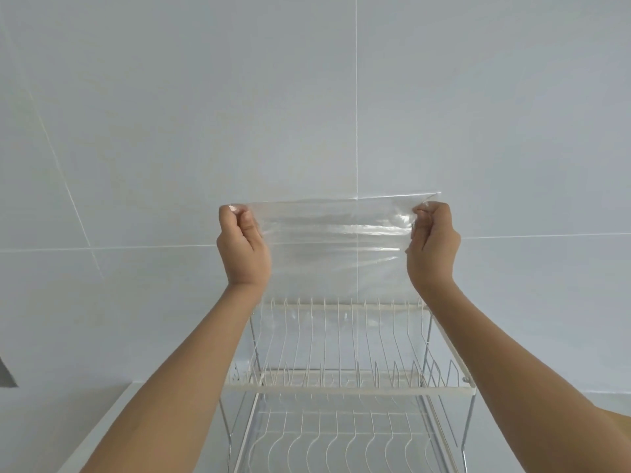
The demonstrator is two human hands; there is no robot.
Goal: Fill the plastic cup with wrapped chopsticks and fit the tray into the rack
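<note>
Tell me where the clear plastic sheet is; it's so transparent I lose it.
In the head view it hangs mid-frame: the clear plastic sheet is stretched between the left hand and right hand, before the tiled wall, above the white wire rack.

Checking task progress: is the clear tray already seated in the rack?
No, both hands, left and right, grip the top corners of the clear tray, holding it upright above the rack.

White counter (102, 418) — wire rack (345, 387) standing.
</note>
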